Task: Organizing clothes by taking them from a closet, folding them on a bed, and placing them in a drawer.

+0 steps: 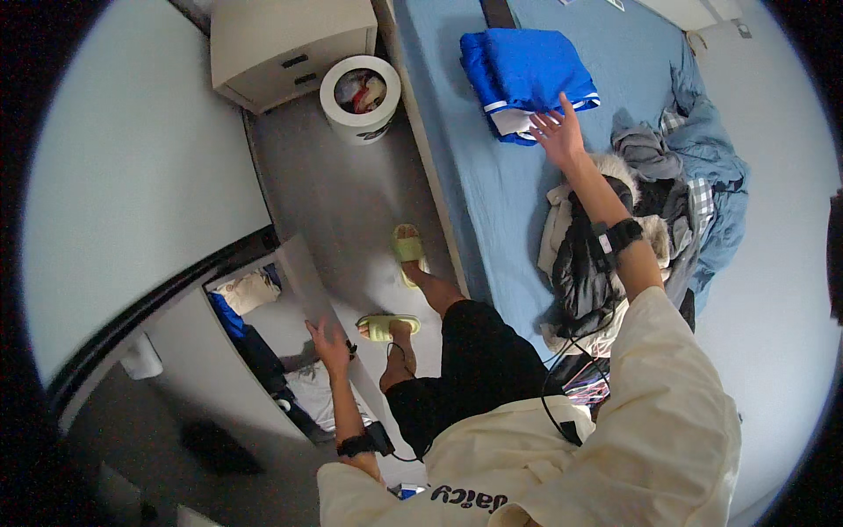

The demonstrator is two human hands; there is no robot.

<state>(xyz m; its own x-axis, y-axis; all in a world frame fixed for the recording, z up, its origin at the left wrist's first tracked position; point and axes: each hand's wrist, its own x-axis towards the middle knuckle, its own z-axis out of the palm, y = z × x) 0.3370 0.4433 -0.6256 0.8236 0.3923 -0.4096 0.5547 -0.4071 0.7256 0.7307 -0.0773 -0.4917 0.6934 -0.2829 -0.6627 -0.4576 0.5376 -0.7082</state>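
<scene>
My right hand (561, 135) is held over the bed with its fingers spread, at the near edge of a folded stack of bright blue clothes (537, 69) with white trim. Whether the fingertips touch the stack I cannot tell. On the other side, my left hand (331, 349) is empty, its fingers apart, by the side panel of an open white cabinet compartment (299, 270). Inside lie a folded beige garment (247, 290), a blue one (225, 315), dark clothes (258, 356) and a rumpled light grey garment (319, 395).
A blue sheet (490, 197) covers the bed. Jackets (579, 263) with fur trim are heaped near my right arm, beside a crumpled blue quilt (714, 151). A round white bin (362, 125) stands by a drawer cabinet (290, 46). Cables hang from my wrist straps.
</scene>
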